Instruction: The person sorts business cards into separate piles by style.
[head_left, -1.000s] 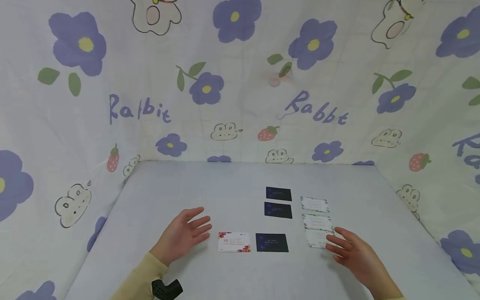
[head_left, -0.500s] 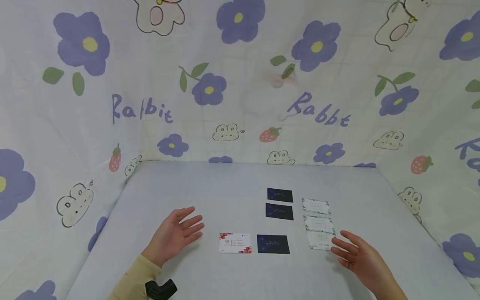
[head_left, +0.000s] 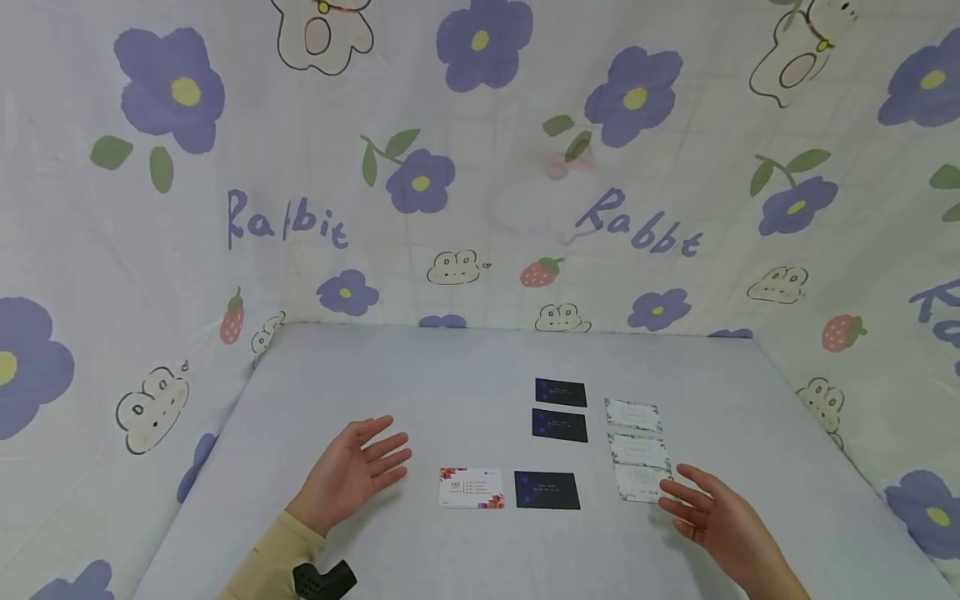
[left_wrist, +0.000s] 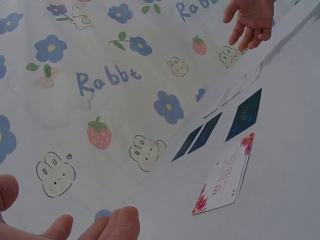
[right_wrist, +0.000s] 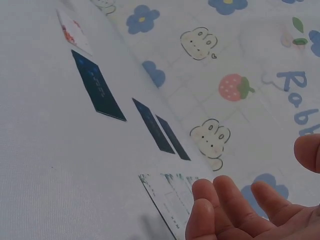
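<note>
My left hand point(head_left: 352, 475) is held over the table with its fingers spread and relaxed, holding nothing. Nearest to it lies a white business card point(head_left: 472, 488) with red and orange floral corners; in the left wrist view it looks like a small stack. Beside that card is a dark blue-black business card point(head_left: 547, 490). Farther back are two more dark cards, one point(head_left: 559, 425) in front of the other point(head_left: 561, 392). My right hand point(head_left: 720, 517), fingers relaxed and holding nothing, hovers by a column of white cards with green leaf borders point(head_left: 639, 451); its fingertips overlap the nearest one in the head view.
The cards lie flat on a pale table point(head_left: 420, 375). A white curtain point(head_left: 495, 208) printed with purple flowers, rabbits and strawberries stands behind the table and along both sides. A black device point(head_left: 325, 579) sits at the left wrist, by a beige sleeve point(head_left: 273, 558).
Both hands have shifted slightly outward from a second ago, the left one leftward and the right one rightward. The cards keep their arrangement while the head view drifts a little.
</note>
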